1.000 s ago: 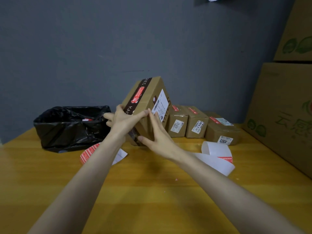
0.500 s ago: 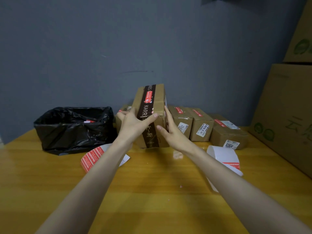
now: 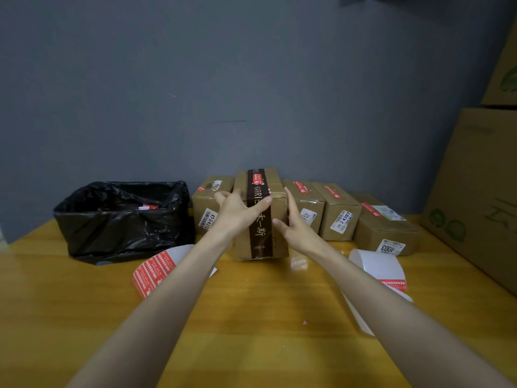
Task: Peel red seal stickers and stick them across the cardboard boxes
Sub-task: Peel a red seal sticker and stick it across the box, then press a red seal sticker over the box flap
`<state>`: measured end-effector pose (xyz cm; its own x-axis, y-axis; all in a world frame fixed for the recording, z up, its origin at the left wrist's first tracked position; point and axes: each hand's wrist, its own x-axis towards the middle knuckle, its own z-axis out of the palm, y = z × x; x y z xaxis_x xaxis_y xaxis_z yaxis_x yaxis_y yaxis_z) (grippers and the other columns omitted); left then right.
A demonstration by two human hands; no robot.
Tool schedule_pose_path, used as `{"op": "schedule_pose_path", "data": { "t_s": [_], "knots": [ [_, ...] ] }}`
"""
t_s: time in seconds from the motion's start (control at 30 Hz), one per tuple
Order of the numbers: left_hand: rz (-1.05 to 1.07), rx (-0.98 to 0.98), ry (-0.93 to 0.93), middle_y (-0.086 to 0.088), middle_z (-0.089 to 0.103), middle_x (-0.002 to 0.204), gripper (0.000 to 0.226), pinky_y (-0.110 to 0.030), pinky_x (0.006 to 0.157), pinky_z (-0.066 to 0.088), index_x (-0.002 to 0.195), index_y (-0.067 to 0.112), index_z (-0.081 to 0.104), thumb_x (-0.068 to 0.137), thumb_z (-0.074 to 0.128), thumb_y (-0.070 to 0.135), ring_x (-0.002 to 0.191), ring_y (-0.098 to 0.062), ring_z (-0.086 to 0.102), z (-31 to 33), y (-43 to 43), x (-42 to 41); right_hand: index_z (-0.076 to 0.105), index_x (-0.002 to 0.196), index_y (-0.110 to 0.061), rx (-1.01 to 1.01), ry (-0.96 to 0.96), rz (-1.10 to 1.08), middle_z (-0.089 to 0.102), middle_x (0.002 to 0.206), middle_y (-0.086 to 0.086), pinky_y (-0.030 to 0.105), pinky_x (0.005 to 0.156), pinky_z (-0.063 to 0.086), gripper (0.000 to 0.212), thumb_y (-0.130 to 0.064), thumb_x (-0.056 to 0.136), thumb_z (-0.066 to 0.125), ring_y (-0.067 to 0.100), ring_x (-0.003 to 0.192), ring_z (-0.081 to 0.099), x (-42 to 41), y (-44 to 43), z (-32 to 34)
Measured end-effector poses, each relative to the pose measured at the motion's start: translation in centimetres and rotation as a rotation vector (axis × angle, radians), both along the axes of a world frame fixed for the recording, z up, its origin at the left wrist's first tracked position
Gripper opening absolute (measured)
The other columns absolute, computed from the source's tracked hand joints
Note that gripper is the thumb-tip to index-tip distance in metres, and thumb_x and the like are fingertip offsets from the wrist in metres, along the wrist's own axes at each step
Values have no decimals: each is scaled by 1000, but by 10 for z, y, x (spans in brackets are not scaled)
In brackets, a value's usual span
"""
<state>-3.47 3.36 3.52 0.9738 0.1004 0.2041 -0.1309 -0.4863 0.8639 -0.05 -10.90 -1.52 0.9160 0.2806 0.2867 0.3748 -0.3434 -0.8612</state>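
Head view. The cardboard box (image 3: pixel 279 246) with the dark tape band stands on end at the back of the tabletop (image 3: pixel 251 317), slotted into the row of sealed boxes (image 3: pixel 340 211) but sticking out nearer than they do. It looks to rest on the wood, though the base contact is hard to confirm. The red seal sticker (image 3: pixel 257 179) is already on its top, over the tape.

Risks:
- The box is tall and narrow, so it may tip into its neighbours if one hand lets go first.
- The seal's near end sits at the top edge, and the thumb could scuff it loose.
- The sticker sheet (image 3: pixel 154 268) lies under the left forearm, so pulling back could drag it.

Hands: both arms are stretched well forward. The left hand (image 3: pixel 237 214) grips the upper left edge, fingers curled over it and thumb laid across the tape. The right hand (image 3: pixel 296 225) lies flat on the right side, fingers straight and thumb on the front face, so it braces rather than grasps.
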Motion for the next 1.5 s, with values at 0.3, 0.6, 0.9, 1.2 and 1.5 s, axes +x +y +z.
{"op": "schedule_pose_path", "data": {
  "t_s": [0.3, 0.6, 0.9, 1.2, 1.5],
  "knots": [
    [-63, -9, -39, -9, 19, 140, 53, -19, 89, 30, 133, 6, 41, 90, 58, 33, 112, -13, 34, -12, -9, 19, 16, 147, -18, -135, -62, -310, 46, 138, 8, 41, 106, 37, 69, -4, 91, 53, 23, 128, 44, 19, 0, -14],
    [-90, 22, -62, -9, 15, 153, 52, -32, 107, 27, 139, 11, 35, 94, 53, 29, 139, -23, 23, -14, -10, 37, 39, 124, -6, -421, -39, -486, 51, 123, 14, 44, 91, 45, 38, -20, 93, 55, 33, 113, 51, 15, 5, 0],
    [-166, -31, -37, -5, 18, 155, 66, -44, 115, 23, 147, 14, 24, 92, 54, 36, 142, -20, 20, -16, 2, 39, 31, 124, -7, -460, 10, -540, 43, 128, 14, 39, 82, 41, 48, -19, 88, 59, 34, 115, 49, 7, 9, 5],
    [38, -196, -97, -11, 42, 143, 41, -38, 106, 37, 141, 11, 37, 101, 38, 18, 129, -26, 43, -16, 56, 48, 44, 114, -8, -34, -384, -444, 42, 112, 1, 23, 78, 38, 35, 3, 82, 50, 10, 91, 43, -17, 42, 32],
    [94, -551, -5, 12, 61, 47, 33, -6, 44, 41, 74, 16, 53, 100, 34, 9, 51, 3, 59, -14, 99, 61, 26, 146, -13, 23, 68, -47, 44, 138, 8, 9, 62, 41, 51, -10, 96, 35, 19, 92, 58, -10, 132, 48]
  ]
}}
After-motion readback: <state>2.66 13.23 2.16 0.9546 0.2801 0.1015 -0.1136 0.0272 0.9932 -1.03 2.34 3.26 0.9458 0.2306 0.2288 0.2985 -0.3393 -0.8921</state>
